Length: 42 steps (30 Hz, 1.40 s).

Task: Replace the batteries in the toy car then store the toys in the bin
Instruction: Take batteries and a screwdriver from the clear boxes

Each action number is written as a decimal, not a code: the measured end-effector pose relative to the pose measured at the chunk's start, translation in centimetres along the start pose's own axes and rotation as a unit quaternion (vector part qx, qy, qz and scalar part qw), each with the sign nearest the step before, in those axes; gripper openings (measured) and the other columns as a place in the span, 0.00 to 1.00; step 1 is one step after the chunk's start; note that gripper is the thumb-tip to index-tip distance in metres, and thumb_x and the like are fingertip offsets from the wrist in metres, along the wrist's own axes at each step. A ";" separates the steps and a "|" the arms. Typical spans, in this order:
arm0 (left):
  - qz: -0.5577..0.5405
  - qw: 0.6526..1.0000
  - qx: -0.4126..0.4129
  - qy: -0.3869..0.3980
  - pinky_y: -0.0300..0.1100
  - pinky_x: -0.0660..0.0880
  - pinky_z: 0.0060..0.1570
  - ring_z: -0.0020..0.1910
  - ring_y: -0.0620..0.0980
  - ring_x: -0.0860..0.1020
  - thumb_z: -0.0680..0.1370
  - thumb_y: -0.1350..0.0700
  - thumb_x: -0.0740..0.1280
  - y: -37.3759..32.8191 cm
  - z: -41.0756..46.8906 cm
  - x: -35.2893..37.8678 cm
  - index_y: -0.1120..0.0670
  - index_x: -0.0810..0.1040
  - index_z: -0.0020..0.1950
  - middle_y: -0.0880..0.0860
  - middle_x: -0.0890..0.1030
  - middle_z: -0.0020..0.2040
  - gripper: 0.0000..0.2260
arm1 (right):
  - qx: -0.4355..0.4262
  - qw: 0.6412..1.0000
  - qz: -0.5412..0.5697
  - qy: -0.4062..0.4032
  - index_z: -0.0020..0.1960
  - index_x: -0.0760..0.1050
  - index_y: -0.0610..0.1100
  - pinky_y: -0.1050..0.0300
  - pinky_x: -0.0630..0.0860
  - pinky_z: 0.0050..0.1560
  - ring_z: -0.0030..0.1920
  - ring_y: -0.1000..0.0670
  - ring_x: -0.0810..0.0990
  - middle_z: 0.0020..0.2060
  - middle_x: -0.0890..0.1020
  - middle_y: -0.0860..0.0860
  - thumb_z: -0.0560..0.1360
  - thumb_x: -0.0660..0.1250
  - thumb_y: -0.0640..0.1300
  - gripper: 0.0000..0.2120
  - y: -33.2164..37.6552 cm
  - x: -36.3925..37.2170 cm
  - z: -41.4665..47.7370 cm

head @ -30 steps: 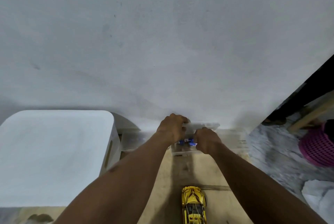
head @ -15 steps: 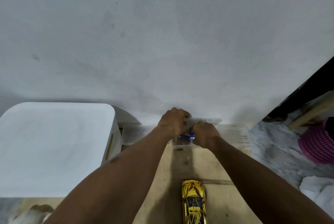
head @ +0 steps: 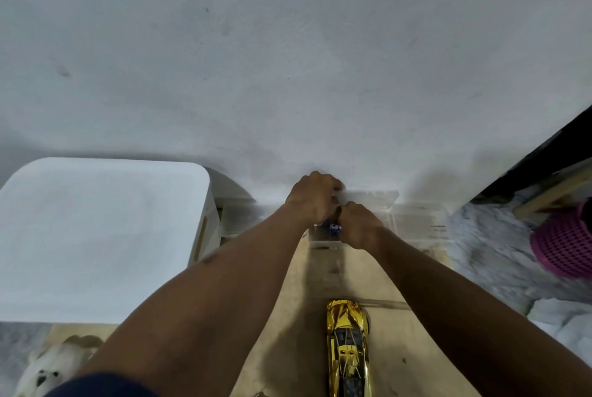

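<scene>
Head view: the left hand (head: 315, 196) curls its fingers over the far rim of the clear box (head: 381, 201) by the wall. The right hand (head: 358, 225) sits knuckles-up beside it, and its grip cannot be told. Within the last second the hands have closed together, mostly covering the blue pack (head: 335, 228), probably batteries. The toy car (head: 347, 348) lies untouched, near; the white bin (head: 96, 236) stands left. Replacement appears not yet begun.

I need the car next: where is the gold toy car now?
In the head view, the gold toy car lies bottom centre on the wooden surface, beside the right forearm.
</scene>
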State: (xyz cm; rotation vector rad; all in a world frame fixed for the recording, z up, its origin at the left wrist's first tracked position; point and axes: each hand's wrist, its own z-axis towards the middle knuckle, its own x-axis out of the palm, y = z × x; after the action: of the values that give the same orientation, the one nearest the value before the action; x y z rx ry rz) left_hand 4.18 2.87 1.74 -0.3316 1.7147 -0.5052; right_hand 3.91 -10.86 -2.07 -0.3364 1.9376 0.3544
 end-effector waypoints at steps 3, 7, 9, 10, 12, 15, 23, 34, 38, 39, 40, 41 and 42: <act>0.002 1.000 0.001 0.003 0.44 0.78 0.55 0.55 0.53 0.80 0.73 0.56 0.68 0.1 0.0 0.1 0.48 0.80 0.65 0.52 0.82 0.59 0.19 | -0.014 1.000 -0.010 0.015 0.62 0.78 0.42 0.54 0.77 0.55 0.54 0.45 0.80 0.57 0.80 0.44 0.75 0.68 0.40 0.15 0.0 0.0 0.0; 0.006 1.000 0.005 -0.004 0.44 0.77 0.55 0.56 0.54 0.79 0.74 0.54 0.68 0.1 0.2 -0.1 0.48 0.79 0.65 0.53 0.81 0.59 0.19 | -0.021 0.998 -0.036 0.038 0.61 0.78 0.42 0.54 0.77 0.56 0.55 0.45 0.80 0.57 0.81 0.45 0.77 0.66 0.42 0.13 0.7 -0.5 0.0; 0.008 1.000 0.004 -0.007 0.44 0.77 0.55 0.57 0.56 0.79 0.74 0.56 0.66 0.2 0.1 0.2 0.48 0.79 0.65 0.54 0.80 0.61 0.19 | -0.029 0.998 -0.043 0.044 0.62 0.77 0.40 0.53 0.75 0.58 0.59 0.44 0.79 0.59 0.80 0.43 0.79 0.63 0.42 0.14 1.2 -0.7 0.0; 0.010 1.000 0.006 -0.008 0.44 0.76 0.55 0.58 0.56 0.78 0.74 0.56 0.66 0.2 0.0 0.3 0.48 0.79 0.65 0.54 0.80 0.61 0.19 | -0.039 0.997 -0.047 0.048 0.63 0.76 0.39 0.53 0.74 0.60 0.60 0.43 0.78 0.61 0.79 0.43 0.79 0.63 0.41 0.14 1.3 -0.7 0.0; 0.010 1.000 0.004 -0.009 0.43 0.76 0.53 0.56 0.56 0.79 0.74 0.57 0.66 0.4 0.0 0.4 0.48 0.79 0.65 0.54 0.80 0.60 0.19 | -0.052 0.996 -0.039 0.059 0.64 0.76 0.39 0.53 0.75 0.60 0.59 0.44 0.78 0.61 0.79 0.43 0.78 0.65 0.40 0.15 1.2 -0.8 -0.4; 0.001 1.000 0.000 -0.003 0.46 0.77 0.56 0.57 0.56 0.79 0.74 0.54 0.67 0.3 0.1 0.3 0.48 0.79 0.65 0.54 0.81 0.60 0.19 | -0.082 0.994 -0.024 0.068 0.61 0.78 0.41 0.53 0.78 0.56 0.54 0.45 0.80 0.57 0.81 0.44 0.75 0.69 0.39 0.15 0.1 -0.9 -0.2; 0.007 1.000 0.007 -0.015 0.44 0.76 0.58 0.58 0.55 0.79 0.73 0.55 0.67 0.3 -0.1 0.3 0.48 0.79 0.65 0.53 0.80 0.62 0.19 | -0.104 0.993 0.009 0.055 0.59 0.80 0.39 0.54 0.77 0.54 0.51 0.45 0.81 0.54 0.82 0.43 0.75 0.69 0.36 0.13 0.2 -1.3 -0.3; -0.002 1.000 -0.003 -0.031 0.44 0.77 0.57 0.57 0.54 0.79 0.75 0.58 0.66 0.3 -0.1 0.7 0.50 0.80 0.65 0.54 0.80 0.61 0.18 | -0.063 0.992 -0.021 0.107 0.68 0.72 0.40 0.57 0.72 0.51 0.56 0.44 0.78 0.61 0.77 0.43 0.78 0.62 0.35 0.18 2.1 -1.3 -0.9; -0.002 0.999 -0.003 -0.041 0.42 0.76 0.56 0.57 0.54 0.79 0.76 0.58 0.66 0.3 -0.2 0.8 0.50 0.80 0.65 0.53 0.80 0.61 0.17 | -0.079 0.991 0.016 0.111 0.64 0.75 0.39 0.58 0.69 0.51 0.58 0.44 0.78 0.61 0.77 0.41 0.81 0.58 0.41 0.15 2.1 -1.5 -1.3; 0.000 0.999 -0.004 -0.044 0.42 0.76 0.55 0.57 0.54 0.79 0.76 0.58 0.66 0.3 -0.2 0.8 0.49 0.80 0.65 0.53 0.80 0.61 0.17 | -0.087 0.989 0.028 0.114 0.64 0.76 0.39 0.58 0.70 0.54 0.58 0.45 0.77 0.61 0.78 0.42 0.82 0.57 0.44 0.16 2.1 -1.4 -1.4; 0.002 0.999 -0.005 -0.046 0.42 0.75 0.54 0.56 0.54 0.79 0.76 0.58 0.66 0.3 -0.2 0.8 0.49 0.79 0.65 0.53 0.80 0.61 0.17 | -0.091 0.988 0.041 0.119 0.63 0.76 0.41 0.56 0.72 0.56 0.57 0.45 0.77 0.60 0.79 0.43 0.82 0.57 0.47 0.17 2.1 -1.4 -1.4; 0.002 0.999 -0.006 -0.048 0.42 0.75 0.55 0.57 0.54 0.79 0.76 0.58 0.66 0.2 -0.3 0.8 0.49 0.80 0.64 0.53 0.80 0.61 0.17 | -0.093 0.987 0.048 0.120 0.63 0.76 0.42 0.54 0.74 0.58 0.56 0.46 0.77 0.59 0.79 0.43 0.81 0.59 0.50 0.17 2.0 -1.4 -1.5; 0.002 0.999 -0.007 -0.050 0.42 0.75 0.55 0.57 0.54 0.79 0.76 0.58 0.66 0.2 -0.3 0.9 0.49 0.80 0.64 0.53 0.80 0.61 0.17 | -0.089 0.987 0.051 0.120 0.64 0.75 0.43 0.53 0.75 0.59 0.56 0.46 0.77 0.59 0.78 0.44 0.79 0.62 0.51 0.18 1.9 -1.3 -1.5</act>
State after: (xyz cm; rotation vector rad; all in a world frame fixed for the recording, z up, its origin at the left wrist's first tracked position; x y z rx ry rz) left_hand 3.72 2.64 0.98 -0.3574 1.6231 -0.4671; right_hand 2.37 -9.63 -0.17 -0.4118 2.1699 0.5779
